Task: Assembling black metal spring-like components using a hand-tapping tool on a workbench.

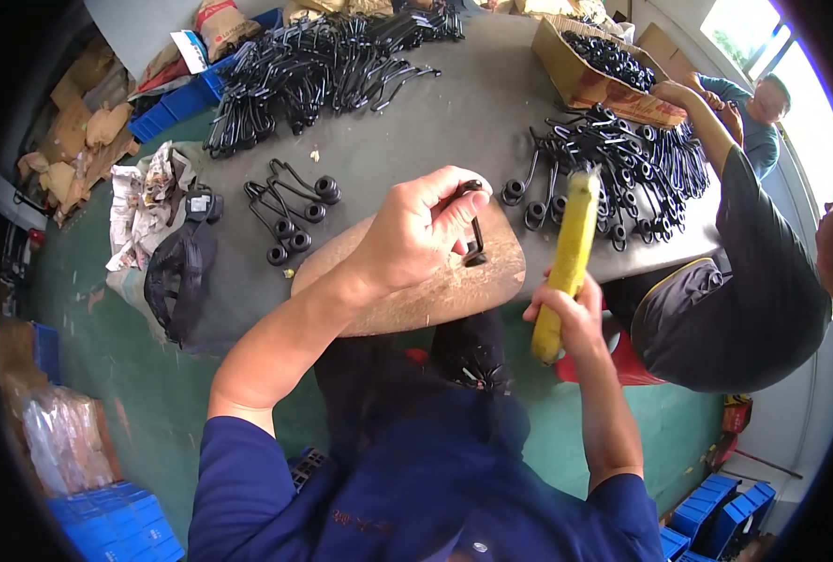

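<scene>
My left hand (414,229) is closed on a short black bent metal rod (477,234). The rod's upper end pokes out by my thumb, and its dark lower end hangs just over an oval wooden board (360,304); my fingers hide part of it. In my right hand (571,314) is a thick yellow stick (575,229), gripped toward its lower end and tilted upward, with a worn, greyish top. It stays apart from the rod and board. Left of the board lie several black rods with round bushings (290,211).
Heaps of black rods (313,70) cover the far left table; bushing-fitted rods (632,178) lie right. Behind them stands a cardboard box (585,84) of black parts. A co-worker (744,281) sits close on my right, reaching toward it. A black bag (180,267) lies at the left edge.
</scene>
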A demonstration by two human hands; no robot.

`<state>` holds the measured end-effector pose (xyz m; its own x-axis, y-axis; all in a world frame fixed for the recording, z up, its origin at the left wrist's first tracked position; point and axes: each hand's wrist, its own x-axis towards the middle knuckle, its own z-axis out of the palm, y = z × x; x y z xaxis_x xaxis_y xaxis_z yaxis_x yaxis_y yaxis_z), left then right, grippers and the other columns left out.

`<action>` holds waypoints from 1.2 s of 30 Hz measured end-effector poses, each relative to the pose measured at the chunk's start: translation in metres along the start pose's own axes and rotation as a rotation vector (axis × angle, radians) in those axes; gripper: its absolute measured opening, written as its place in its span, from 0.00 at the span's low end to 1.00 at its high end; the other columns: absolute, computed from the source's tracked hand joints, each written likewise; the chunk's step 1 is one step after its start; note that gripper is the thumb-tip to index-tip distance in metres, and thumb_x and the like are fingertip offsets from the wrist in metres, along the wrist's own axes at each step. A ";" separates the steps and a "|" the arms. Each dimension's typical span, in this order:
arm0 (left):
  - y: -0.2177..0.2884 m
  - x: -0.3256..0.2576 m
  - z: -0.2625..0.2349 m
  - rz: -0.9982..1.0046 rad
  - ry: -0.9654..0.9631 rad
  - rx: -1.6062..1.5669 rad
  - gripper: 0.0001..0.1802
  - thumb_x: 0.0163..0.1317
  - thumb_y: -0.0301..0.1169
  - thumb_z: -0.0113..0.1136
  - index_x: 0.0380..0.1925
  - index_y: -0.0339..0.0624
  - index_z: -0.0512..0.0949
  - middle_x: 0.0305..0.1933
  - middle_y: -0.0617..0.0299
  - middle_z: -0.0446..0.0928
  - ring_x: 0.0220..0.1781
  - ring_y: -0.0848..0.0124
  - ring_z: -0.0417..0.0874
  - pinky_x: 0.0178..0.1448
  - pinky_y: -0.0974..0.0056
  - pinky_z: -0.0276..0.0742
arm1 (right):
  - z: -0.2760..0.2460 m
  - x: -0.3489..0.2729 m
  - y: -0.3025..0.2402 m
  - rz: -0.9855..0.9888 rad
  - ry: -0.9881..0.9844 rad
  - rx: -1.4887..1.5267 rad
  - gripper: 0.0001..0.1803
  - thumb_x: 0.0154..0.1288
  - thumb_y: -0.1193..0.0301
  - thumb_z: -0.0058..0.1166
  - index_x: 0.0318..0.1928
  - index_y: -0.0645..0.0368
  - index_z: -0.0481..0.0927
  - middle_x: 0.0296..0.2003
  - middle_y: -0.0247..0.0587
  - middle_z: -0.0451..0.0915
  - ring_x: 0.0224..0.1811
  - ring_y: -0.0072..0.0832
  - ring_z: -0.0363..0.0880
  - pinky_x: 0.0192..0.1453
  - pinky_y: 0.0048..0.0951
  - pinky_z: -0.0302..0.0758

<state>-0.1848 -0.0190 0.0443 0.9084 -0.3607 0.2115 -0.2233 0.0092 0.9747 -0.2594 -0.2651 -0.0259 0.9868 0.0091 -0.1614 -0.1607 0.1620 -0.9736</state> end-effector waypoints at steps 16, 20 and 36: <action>-0.032 0.006 -0.007 0.347 0.141 0.296 0.07 0.62 0.30 0.59 0.32 0.37 0.79 0.21 0.50 0.76 0.19 0.62 0.74 0.27 0.59 0.69 | 0.052 -0.054 -0.014 0.457 -0.152 -0.226 0.13 0.60 0.75 0.56 0.44 0.62 0.70 0.28 0.38 0.76 0.23 0.23 0.76 0.29 0.25 0.76; -0.028 0.008 -0.029 0.200 0.124 0.272 0.11 0.61 0.32 0.57 0.24 0.36 0.76 0.19 0.50 0.74 0.18 0.60 0.72 0.28 0.57 0.68 | 0.085 -0.081 -0.066 -0.324 -0.070 -0.244 0.17 0.56 0.77 0.57 0.46 0.62 0.68 0.29 0.42 0.77 0.27 0.28 0.79 0.30 0.30 0.79; -0.005 0.007 -0.119 0.025 0.198 -0.114 0.08 0.65 0.27 0.61 0.40 0.33 0.79 0.34 0.59 0.81 0.27 0.74 0.83 0.28 0.69 0.80 | 0.038 -0.055 -0.033 0.038 -0.188 -0.500 0.17 0.52 0.78 0.65 0.41 0.63 0.73 0.28 0.32 0.77 0.27 0.17 0.74 0.31 0.22 0.73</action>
<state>-0.1354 0.0896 0.0500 0.9572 -0.1689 0.2351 -0.2156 0.1257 0.9684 -0.3073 -0.2330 0.0213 0.9590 0.1897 -0.2108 -0.1396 -0.3313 -0.9331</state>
